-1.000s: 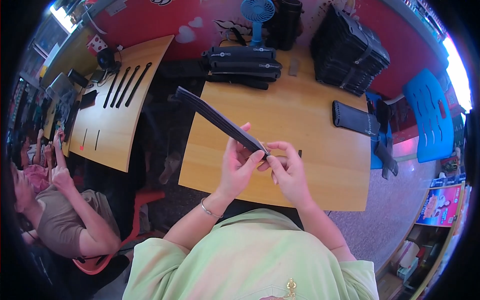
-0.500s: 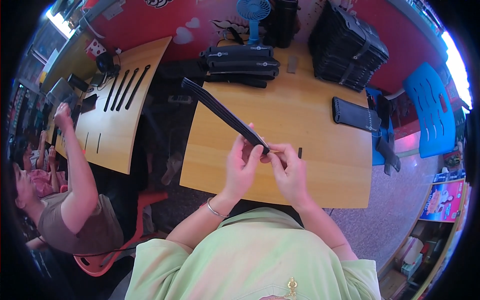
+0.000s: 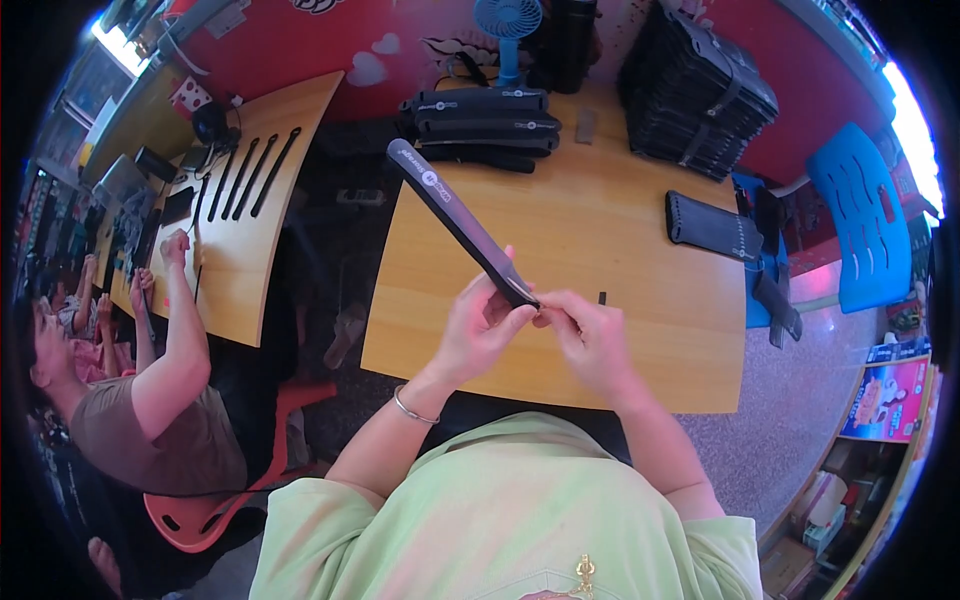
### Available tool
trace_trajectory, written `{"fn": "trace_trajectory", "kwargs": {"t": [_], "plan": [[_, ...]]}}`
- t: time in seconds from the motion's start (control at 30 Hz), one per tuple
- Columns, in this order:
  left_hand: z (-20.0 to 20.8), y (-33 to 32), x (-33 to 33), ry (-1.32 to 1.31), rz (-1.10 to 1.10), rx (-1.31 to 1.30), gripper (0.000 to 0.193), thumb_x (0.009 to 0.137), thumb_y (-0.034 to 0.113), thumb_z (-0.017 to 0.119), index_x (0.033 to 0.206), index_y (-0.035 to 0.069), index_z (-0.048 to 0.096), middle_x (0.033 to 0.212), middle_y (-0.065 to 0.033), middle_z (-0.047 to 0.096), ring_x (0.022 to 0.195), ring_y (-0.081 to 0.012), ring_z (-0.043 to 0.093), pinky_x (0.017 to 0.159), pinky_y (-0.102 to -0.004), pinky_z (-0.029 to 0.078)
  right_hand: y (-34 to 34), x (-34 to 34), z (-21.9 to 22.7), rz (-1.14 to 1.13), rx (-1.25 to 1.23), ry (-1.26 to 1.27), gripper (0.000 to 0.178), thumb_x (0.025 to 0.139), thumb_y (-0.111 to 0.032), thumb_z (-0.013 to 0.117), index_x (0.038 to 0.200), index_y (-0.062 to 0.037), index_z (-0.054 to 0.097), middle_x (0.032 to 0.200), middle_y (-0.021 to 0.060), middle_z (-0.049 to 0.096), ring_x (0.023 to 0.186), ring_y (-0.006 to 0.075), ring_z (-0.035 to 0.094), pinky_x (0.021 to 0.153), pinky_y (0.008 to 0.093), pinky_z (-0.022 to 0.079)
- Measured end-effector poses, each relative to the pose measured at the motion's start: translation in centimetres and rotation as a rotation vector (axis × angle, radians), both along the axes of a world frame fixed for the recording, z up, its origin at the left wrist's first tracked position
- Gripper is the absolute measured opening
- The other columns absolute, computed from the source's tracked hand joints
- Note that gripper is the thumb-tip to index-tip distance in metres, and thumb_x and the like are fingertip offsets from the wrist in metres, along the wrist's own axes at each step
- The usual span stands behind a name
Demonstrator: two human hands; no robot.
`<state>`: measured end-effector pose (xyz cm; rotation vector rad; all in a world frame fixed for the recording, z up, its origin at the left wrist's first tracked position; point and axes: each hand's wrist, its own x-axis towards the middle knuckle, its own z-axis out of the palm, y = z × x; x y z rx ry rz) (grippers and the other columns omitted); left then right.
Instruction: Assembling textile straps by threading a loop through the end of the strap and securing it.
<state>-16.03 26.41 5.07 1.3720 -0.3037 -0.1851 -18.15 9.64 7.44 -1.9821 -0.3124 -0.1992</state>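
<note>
Holding strip (image 3: 458, 219), wooden table (image 3: 585, 225), red wall (image 3: 290, 50)

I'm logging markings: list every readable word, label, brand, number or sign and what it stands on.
Grey-and-black strip in the left hand: white lettering and a round emblem; wording not copied here.
Stacked dark strips: white print, too small to read surely.
Pink-and-blue poster, right: lettering, too blurred.
White wall notice, upper left: too small to read.
</note>
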Motion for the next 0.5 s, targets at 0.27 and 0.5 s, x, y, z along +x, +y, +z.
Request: {"fn": "trace_trajectory", "kwargs": {"t": [0.27,0.5], "plan": [[1.8,0.6,0.5,0.151,-0.203,-0.104,0.060,0.088,0.002,0.058,0.139,-0.006,0.027,0.107,-0.0093,0.059,0.096,-0.0148,0.059,0.088,-0.0292,0.048,-0.6,0.0,1.8,0.023,-0.013,0.026,0.016,0.085,-0.002,0.059,0.100,-0.0055,0.063,0.078,0.0107,0.067,0.070,0.0200,0.068,0.060,0.0282,0.052],[0.7,-1.3,0.1,0.162,0.037,-0.223,0.056,0.085,0.004,0.064,0.133,-0.006,0.038,0.100,-0.0078,0.063,0.089,-0.0127,0.061,0.082,-0.0264,0.050,0.9,-0.9,1.9,-0.074,-0.046,0.070,0.012,0.087,-0.005,0.058,0.099,-0.0061,0.061,0.075,0.0102,0.067,0.067,0.0225,0.067,0.059,0.0299,0.052]]}}
